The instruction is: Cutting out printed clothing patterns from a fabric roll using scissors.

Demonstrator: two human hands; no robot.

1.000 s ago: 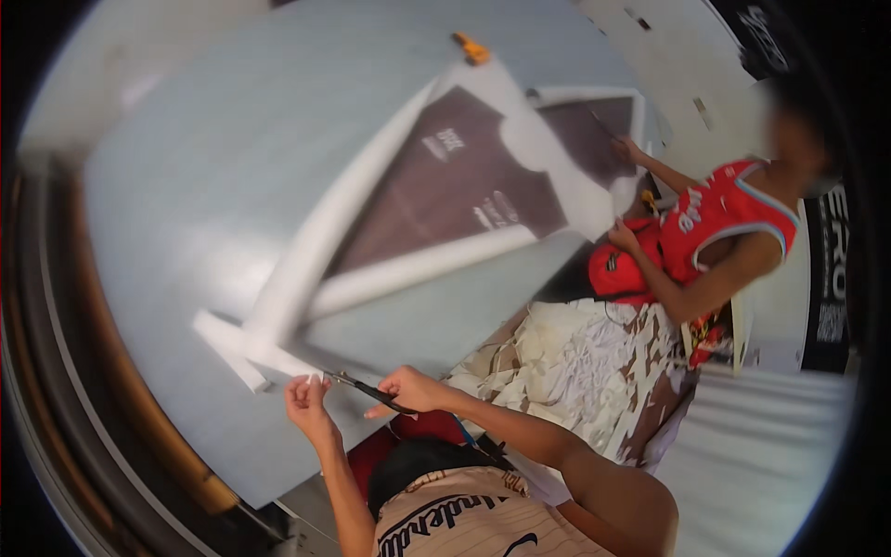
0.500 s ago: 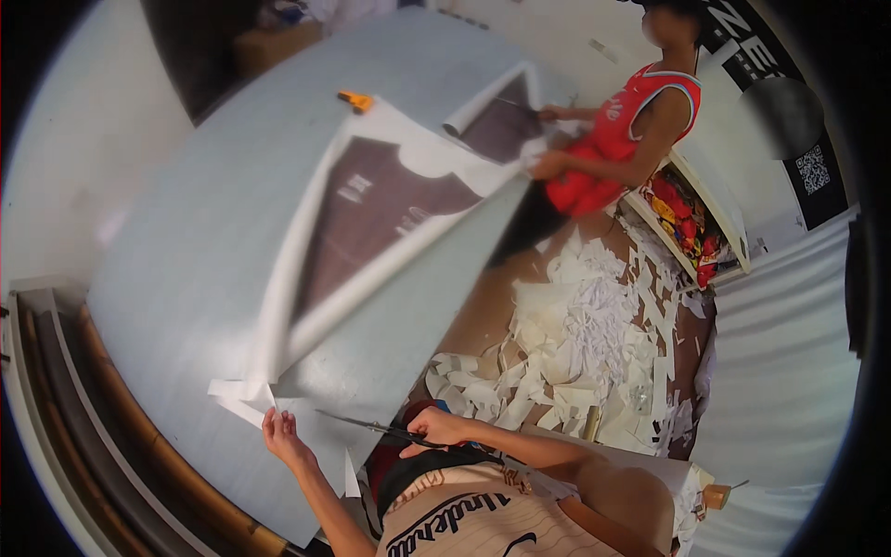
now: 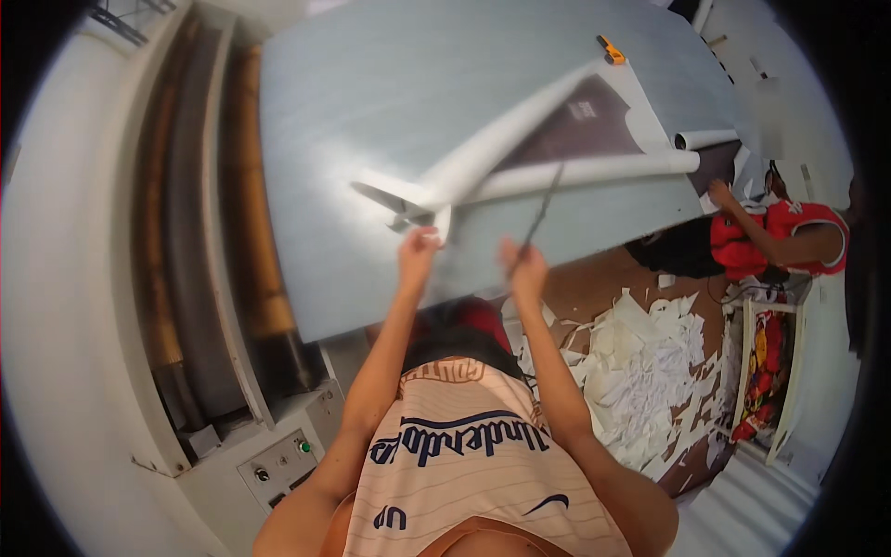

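Observation:
My left hand [image 3: 419,249] pinches the near end of a white paper sheet [image 3: 506,125] at the table's front part. That end is folded and curled, with a narrow flap sticking out to the left. My right hand [image 3: 527,271] grips a pair of scissors [image 3: 541,215], blades pointing away over the table, to the right of the paper's end; both are blurred by motion. Long rolled edges run along the sheet, around a dark maroon printed garment panel [image 3: 580,130]. A second dark panel [image 3: 716,167] lies at the sheet's right end, by a co-worker's hand [image 3: 720,193].
An orange-yellow hand tool [image 3: 611,51] lies on the grey-blue table [image 3: 343,111]. A roller machine [image 3: 251,186] stands at the left. White paper scraps [image 3: 640,371] cover the floor at the right, near a shelf of colourful cloth [image 3: 766,367]. A co-worker in red [image 3: 784,237] stands at the right.
My view has turned, so the table and co-worker appear shifted. The scissors have swung from pointing left toward the paper to pointing away from me. My left hand stays at the paper's end.

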